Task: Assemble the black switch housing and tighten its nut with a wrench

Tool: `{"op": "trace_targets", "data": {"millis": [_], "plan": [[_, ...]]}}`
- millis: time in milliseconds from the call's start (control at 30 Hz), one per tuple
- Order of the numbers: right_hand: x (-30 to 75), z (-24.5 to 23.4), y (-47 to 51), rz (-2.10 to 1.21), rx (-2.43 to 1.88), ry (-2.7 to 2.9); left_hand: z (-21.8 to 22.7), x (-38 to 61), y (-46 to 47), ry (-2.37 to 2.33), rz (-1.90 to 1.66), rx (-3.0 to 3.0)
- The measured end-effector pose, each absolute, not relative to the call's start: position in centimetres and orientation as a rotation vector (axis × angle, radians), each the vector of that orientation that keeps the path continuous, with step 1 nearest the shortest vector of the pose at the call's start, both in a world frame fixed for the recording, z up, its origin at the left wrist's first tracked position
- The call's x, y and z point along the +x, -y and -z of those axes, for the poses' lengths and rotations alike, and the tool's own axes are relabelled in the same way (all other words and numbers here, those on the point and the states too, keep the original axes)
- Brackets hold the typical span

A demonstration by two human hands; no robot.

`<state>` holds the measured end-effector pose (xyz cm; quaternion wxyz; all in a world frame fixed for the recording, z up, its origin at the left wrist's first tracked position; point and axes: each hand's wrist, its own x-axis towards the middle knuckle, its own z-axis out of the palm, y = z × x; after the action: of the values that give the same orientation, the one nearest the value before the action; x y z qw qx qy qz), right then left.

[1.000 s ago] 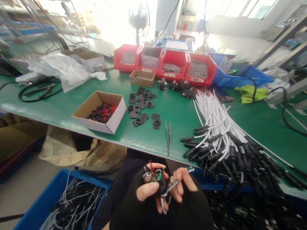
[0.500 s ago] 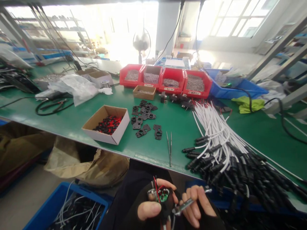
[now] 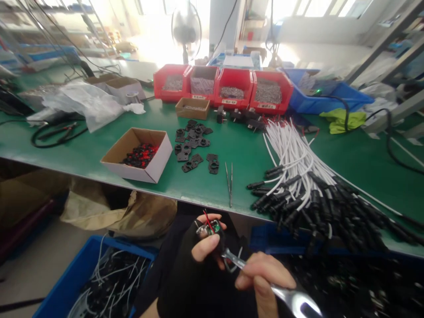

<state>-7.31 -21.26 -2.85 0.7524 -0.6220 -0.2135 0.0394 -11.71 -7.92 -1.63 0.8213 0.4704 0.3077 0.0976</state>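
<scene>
My left hand (image 3: 202,251), closed round a small circuit board (image 3: 212,228), and my right hand (image 3: 263,276), gripping a wrench (image 3: 285,296), sit just below the near edge of the table (image 3: 245,154). Straight ahead, a strip of bare green mat runs up towards the red bins (image 3: 247,86); only the tweezers (image 3: 229,183) and a scatter of black brackets (image 3: 195,148) lie in it. On my right the cable bundle (image 3: 298,176) covers the mat to its edge. On my left the cardboard box (image 3: 132,171) blocks the way, with bare mat beyond it. Below, to the left, stands a blue crate (image 3: 66,278).
</scene>
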Motion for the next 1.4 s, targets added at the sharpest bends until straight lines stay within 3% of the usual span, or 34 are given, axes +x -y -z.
{"op": "trace_targets", "data": {"millis": [333,567,900,1100,1333,1400], "plan": [[-7.2,2.1,22.1,-0.050,-1.503,0.472,1.4,-11.1,8.2,-0.745,-0.207,1.162],[-7.6,2.7,20.0,0.239,-1.525,0.552,2.2,-10.9,7.9,-0.699,-0.224,1.158],[-6.7,2.9,21.7,0.227,-1.791,1.068,2.5,-10.9,8.1,-0.777,-0.231,1.179],[-6.6,1.9,20.5,0.065,-1.619,0.520,2.2,-10.8,7.9,-0.750,-0.209,1.209],[-6.8,3.3,21.3,0.184,-1.663,1.021,2.2,-10.7,8.2,-0.815,-0.230,1.104],[-6.7,3.2,21.3,0.159,-1.653,0.944,2.2,-10.6,8.1,-0.793,-0.231,1.150]]}}
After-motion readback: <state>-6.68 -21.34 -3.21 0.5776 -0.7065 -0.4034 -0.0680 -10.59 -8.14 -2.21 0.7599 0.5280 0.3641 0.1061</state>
